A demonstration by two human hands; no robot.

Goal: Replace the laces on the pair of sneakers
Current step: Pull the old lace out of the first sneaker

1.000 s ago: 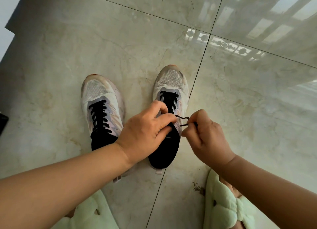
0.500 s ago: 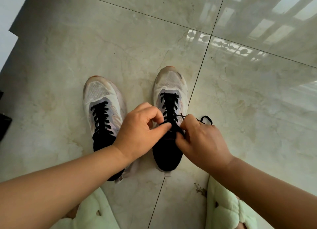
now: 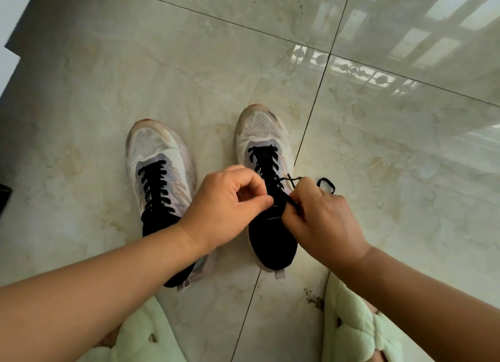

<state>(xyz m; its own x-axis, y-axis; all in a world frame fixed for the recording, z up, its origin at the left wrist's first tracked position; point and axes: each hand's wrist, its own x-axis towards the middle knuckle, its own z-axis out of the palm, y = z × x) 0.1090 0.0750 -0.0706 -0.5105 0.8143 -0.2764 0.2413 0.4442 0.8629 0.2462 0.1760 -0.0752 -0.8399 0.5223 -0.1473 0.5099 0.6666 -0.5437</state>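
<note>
While pinching the black lace [image 3: 290, 199] over the right sneaker [image 3: 266, 188], right hand [image 3: 322, 221] clamped on strands at 3 o'clock of the tongue, a loop poking out past the knuckles. Left hand [image 3: 224, 210] at 9 o'clock, fingers curled (hold on any lace not discernible). Left sneaker [image 3: 159, 172] alongside, already laced. Open tile floor [image 3: 392, 172] toward 12 and 3 o'clock; green slippers [image 3: 359, 326] crowding 6 o'clock.

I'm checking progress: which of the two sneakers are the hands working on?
The right sneaker: both hands meet over its tongue, the right hand pinching its black lace. The left sneaker lies untouched.
</note>
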